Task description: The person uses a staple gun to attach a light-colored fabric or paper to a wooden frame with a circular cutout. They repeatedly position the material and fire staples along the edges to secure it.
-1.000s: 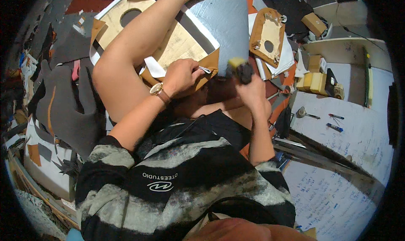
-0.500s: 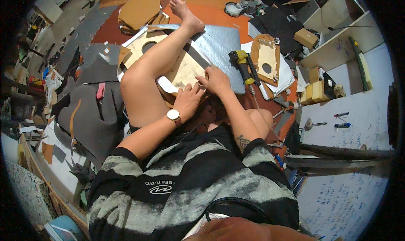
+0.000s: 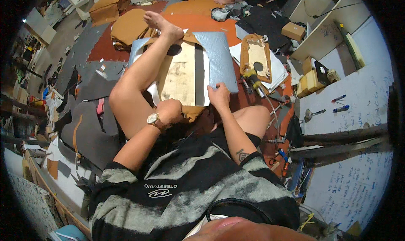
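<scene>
The right hand (image 3: 219,95) has shifted to press flat on the grey panel (image 3: 217,59); left hand (image 3: 168,111) fisted beside the raised leg (image 3: 143,72).

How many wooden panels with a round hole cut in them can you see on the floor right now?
1: a tan wooden panel lying on white sheets, right of the grey panel under the right hand. Others may be hidden under the piled material.

A flat tan panel (image 3: 185,74) with a dark stripe lies on the floor.
</scene>
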A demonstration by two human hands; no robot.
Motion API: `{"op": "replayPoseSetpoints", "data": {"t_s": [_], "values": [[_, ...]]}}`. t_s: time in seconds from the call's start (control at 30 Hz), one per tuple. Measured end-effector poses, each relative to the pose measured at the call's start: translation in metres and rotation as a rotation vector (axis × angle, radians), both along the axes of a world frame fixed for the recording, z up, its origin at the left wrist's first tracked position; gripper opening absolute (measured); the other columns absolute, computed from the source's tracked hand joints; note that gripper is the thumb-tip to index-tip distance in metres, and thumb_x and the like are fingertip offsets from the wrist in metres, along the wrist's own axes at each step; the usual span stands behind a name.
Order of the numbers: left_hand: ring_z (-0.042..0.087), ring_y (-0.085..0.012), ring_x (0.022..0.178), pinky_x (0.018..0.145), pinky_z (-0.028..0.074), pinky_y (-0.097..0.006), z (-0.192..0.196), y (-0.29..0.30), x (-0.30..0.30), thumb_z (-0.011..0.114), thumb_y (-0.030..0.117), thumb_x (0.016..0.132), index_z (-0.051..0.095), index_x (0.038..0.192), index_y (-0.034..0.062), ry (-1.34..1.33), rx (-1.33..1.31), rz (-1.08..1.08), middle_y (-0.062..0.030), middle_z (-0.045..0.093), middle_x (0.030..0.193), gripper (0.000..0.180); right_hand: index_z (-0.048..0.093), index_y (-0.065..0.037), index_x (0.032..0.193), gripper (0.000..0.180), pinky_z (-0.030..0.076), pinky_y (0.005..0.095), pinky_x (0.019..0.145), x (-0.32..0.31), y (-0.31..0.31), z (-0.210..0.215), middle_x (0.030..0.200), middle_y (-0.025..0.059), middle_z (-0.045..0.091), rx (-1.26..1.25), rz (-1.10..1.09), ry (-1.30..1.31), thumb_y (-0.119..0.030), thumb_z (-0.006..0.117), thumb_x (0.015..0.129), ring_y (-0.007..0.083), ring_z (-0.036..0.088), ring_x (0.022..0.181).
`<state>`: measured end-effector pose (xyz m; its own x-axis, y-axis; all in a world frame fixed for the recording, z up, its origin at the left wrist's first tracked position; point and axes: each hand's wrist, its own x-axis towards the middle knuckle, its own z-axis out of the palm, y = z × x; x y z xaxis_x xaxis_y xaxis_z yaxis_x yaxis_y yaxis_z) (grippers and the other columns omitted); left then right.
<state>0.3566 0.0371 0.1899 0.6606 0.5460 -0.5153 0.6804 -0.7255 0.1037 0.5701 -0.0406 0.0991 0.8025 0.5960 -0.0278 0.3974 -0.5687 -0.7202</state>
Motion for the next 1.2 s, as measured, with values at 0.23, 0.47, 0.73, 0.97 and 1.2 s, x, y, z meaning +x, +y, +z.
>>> {"op": "replayPoseSetpoints", "data": {"t_s": [0.23, 0.47, 0.73, 0.97, 1.2], "values": [[0.076, -0.0193, 0.081, 0.075, 0.06, -0.036, -0.027, 0.085, 0.052, 0.062, 0.044, 0.108, 0.078, 0.109, -0.0052, -0.62, -0.514, 0.357, -0.0152, 0.08, 0.095, 0.052, 0.075, 0.005, 0.106, 0.064, 0.058, 0.0506, 0.093, 0.015, 0.065, -0.021, 0.107, 0.032, 0.075, -0.16, 0.197, 0.317, -0.056, 0.082, 0.086, 0.0459, 0.074, 0.106], [0.072, -0.0232, 0.06, 0.062, 0.059, -0.038, -0.034, 0.128, 0.122, 0.056, 0.069, 0.103, 0.079, 0.089, -0.0037, -0.412, -0.426, 0.454, -0.0129, 0.071, 0.067, 0.078, 0.076, 0.007, 0.09, 0.045, 0.058, 0.0553, 0.089, 0.021, 0.079, -0.001, 0.096, 0.0329, 0.074, -0.159, 0.416, 0.116, -0.038, 0.072, 0.094, 0.0449, 0.075, 0.098], [0.077, -0.0454, 0.083, 0.08, 0.061, -0.051, -0.049, 0.156, 0.14, 0.068, 0.074, 0.09, 0.08, 0.081, -0.004, -0.192, -0.135, 0.145, -0.0306, 0.075, 0.082, 0.08, 0.073, 0.0, 0.083, 0.025, 0.057, 0.0548, 0.076, 0.02, 0.084, -0.016, 0.086, 0.0249, 0.074, 0.012, 0.636, 0.298, -0.025, 0.07, 0.084, 0.0474, 0.071, 0.081], [0.064, -0.0484, 0.063, 0.065, 0.052, -0.054, -0.06, 0.133, 0.107, 0.062, 0.05, 0.105, 0.069, 0.068, -0.0081, -0.502, -0.146, 0.24, -0.0303, 0.061, 0.063, 0.07, 0.077, -0.002, 0.104, 0.029, 0.057, 0.0381, 0.077, 0.199, 0.027, -0.051, 0.094, 0.0116, 0.08, 0.238, -0.057, 0.063, -0.031, 0.071, 0.102, 0.0198, 0.073, 0.085], [0.054, -0.0403, 0.05, 0.053, 0.044, -0.048, -0.067, 0.125, 0.102, 0.066, 0.04, 0.106, 0.062, 0.064, -0.0024, -0.709, -0.191, 0.303, -0.0237, 0.056, 0.058, 0.059, 0.057, -0.008, 0.151, 0.08, 0.052, 0.0475, 0.11, 0.326, -0.045, -0.175, 0.14, 0.026, 0.068, -0.749, 0.046, -0.077, -0.038, 0.082, 0.081, 0.0439, 0.066, 0.127]]}}
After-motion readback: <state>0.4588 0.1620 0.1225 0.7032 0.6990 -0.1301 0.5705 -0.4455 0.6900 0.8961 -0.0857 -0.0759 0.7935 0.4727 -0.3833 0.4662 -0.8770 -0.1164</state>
